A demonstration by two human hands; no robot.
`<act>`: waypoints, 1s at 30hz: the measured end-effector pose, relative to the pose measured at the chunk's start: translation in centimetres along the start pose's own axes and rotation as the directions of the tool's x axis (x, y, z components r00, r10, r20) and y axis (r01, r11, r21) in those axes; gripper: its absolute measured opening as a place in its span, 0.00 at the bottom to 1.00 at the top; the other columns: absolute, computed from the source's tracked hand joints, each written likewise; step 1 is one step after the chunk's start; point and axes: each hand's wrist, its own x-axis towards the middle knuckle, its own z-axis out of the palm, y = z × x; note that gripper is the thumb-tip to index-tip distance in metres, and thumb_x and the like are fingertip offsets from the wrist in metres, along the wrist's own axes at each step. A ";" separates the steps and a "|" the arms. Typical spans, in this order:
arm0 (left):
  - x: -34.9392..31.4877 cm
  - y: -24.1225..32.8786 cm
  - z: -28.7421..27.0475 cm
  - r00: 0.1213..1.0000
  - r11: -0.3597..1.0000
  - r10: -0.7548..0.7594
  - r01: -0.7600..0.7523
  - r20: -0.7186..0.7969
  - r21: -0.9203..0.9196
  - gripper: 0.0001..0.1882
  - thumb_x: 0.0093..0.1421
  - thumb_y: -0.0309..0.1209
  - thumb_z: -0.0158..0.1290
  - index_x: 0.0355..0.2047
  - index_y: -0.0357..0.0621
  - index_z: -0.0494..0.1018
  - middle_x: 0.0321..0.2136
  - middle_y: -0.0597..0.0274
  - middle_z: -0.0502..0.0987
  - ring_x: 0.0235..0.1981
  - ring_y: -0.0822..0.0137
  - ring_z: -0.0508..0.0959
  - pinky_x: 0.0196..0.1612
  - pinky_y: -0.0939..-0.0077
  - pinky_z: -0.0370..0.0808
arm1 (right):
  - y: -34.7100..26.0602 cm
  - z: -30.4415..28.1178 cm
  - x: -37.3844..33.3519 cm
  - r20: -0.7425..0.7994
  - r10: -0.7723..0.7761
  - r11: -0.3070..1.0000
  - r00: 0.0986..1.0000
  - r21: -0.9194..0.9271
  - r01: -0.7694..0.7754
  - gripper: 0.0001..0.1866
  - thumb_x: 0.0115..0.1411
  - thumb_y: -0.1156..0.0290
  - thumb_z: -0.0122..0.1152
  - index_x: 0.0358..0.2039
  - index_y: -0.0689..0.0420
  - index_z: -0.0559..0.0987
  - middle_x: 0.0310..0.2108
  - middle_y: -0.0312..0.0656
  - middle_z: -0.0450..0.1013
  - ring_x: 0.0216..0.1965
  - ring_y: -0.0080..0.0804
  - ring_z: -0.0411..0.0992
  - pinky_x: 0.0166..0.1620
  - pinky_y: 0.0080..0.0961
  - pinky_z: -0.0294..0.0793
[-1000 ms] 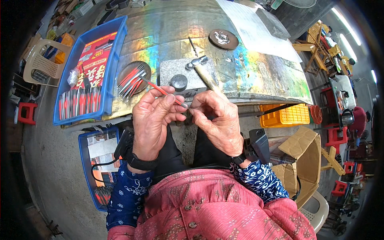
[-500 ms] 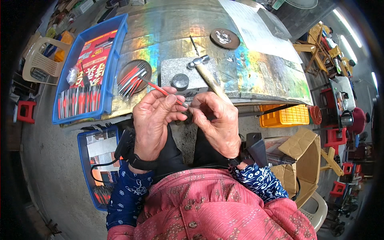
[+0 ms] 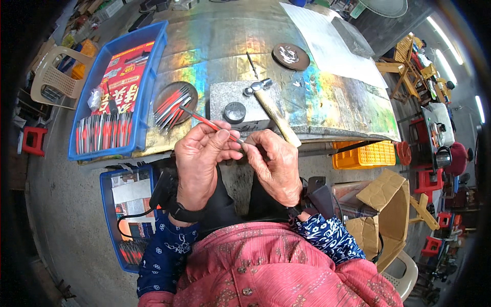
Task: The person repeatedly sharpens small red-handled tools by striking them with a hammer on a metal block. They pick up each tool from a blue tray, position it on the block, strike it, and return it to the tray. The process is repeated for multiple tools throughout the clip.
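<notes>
A slim red tool (image 3: 210, 123) with a greyish tip slants across my front, over the near edge of the table. Thumb and fingers of my left hand (image 3: 202, 156) pinch it along its middle. At its lower end, thumb and forefinger of my right hand (image 3: 276, 166) close on the tip; the exact contact is hidden by the fingers. Its far end reaches a round dark plate (image 3: 166, 92) bearing several similar red and silver pieces (image 3: 171, 110). Just beyond my hands a grey stone block (image 3: 220, 94) carries a round black disc (image 3: 235, 112) and a ball-peen hammer (image 3: 276, 117).
On the left, a blue tray (image 3: 148, 82) holds rows of red and silver pieces. A dark dish with white paste (image 3: 291, 56), a thin rod (image 3: 251, 65) and white paper (image 3: 337, 61) lie farther back. Below are another blue tray (image 3: 106, 204), a yellow crate (image 3: 365, 155) and a cardboard box (image 3: 396, 204).
Both hands still hold the red tool at nearly the same place, with small finger shifts. The whole view has shifted slightly, so the table things sit a bit lower and farther right.
</notes>
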 end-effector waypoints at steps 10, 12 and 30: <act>2.1 0.7 -0.2 0.999 0.999 0.044 -0.044 0.014 0.016 0.08 0.65 0.25 0.50 0.43 0.36 0.70 0.33 0.53 0.78 0.30 0.68 0.80 0.31 0.76 0.82 | 0.6 -0.9 1.4 -0.019 -0.127 0.970 0.992 -0.212 0.120 0.07 0.53 0.78 0.65 0.31 0.61 0.76 0.25 0.45 0.72 0.25 0.41 0.72 0.29 0.30 0.71; 2.9 1.1 -0.5 0.996 0.991 0.083 -0.084 0.012 0.102 0.08 0.65 0.25 0.50 0.43 0.36 0.70 0.33 0.53 0.78 0.30 0.68 0.80 0.31 0.77 0.82 | 1.2 -1.6 1.7 -0.045 -0.150 0.936 0.988 -0.328 0.128 0.07 0.52 0.78 0.66 0.32 0.60 0.77 0.25 0.45 0.72 0.25 0.40 0.71 0.30 0.31 0.70; 5.9 0.1 0.0 0.958 0.864 0.283 -0.272 0.040 0.424 0.04 0.60 0.19 0.53 0.36 0.32 0.74 0.27 0.61 0.79 0.25 0.77 0.78 0.26 0.87 0.75 | 4.2 -3.1 0.6 0.014 0.098 0.805 0.995 -0.589 -0.071 0.25 0.52 0.76 0.64 0.51 0.57 0.70 0.37 0.51 0.68 0.36 0.52 0.71 0.37 0.39 0.72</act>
